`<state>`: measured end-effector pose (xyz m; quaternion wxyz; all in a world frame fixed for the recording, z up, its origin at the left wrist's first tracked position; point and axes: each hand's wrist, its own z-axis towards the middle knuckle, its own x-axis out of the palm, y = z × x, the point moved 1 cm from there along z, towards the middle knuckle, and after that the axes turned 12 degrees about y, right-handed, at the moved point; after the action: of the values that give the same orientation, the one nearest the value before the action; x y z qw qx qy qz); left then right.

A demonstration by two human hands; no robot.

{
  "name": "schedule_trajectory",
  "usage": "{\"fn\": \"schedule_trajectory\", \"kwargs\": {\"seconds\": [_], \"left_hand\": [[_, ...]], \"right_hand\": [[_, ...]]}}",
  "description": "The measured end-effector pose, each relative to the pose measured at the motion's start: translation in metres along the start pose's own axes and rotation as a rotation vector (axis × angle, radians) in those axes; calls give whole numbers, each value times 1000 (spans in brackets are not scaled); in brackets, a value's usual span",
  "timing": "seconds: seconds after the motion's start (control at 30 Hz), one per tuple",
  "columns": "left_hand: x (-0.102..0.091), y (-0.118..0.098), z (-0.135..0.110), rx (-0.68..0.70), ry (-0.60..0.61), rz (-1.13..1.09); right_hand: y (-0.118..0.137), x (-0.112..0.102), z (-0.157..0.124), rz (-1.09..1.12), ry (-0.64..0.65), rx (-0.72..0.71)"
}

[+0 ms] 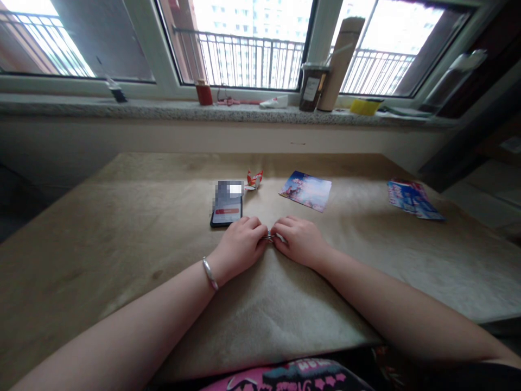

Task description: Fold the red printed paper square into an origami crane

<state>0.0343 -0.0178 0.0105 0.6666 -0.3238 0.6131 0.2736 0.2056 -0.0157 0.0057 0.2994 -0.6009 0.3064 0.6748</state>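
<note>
My left hand (pixel 240 244) and my right hand (pixel 299 239) rest side by side on the brown table (pixel 122 228), knuckles up. Between their fingertips they pinch a small folded piece of paper (pixel 269 235), mostly hidden by the fingers. A silver bracelet (pixel 210 273) sits on my left wrist. Just beyond my left hand lies a black phone (pixel 227 209) with its screen lit. A small red and white folded paper figure (pixel 254 180) stands past the phone.
A colourful square sheet (pixel 306 189) lies beyond my right hand; another printed sheet (pixel 413 199) lies at the far right. The stone windowsill (pixel 163 110) holds a red cup (pixel 204 93), a dark jar (pixel 312 87), a cardboard tube (pixel 340 62) and a yellow object (pixel 365 106).
</note>
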Motion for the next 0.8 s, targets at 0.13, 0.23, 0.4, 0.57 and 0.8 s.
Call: {"fn": "schedule_trajectory", "kwargs": {"seconds": [0.13,0.23,0.4,0.57,0.8], "left_hand": [[1,0,0,-4,3,-8],[2,1,0,3,-3,-10],[2,2,0,30,-18,-4],[1,2,-2,44,-32,-20],[0,2,-2,49,-21,-29]], "right_hand": [[-1,0,0,-32,-9,-60],[-2,0,1,-54,1,-123],[0,-2,1,-59,26,-156],[1,-1,0,-48,30,-140],[2,-4,0,-76,46,-98]]}}
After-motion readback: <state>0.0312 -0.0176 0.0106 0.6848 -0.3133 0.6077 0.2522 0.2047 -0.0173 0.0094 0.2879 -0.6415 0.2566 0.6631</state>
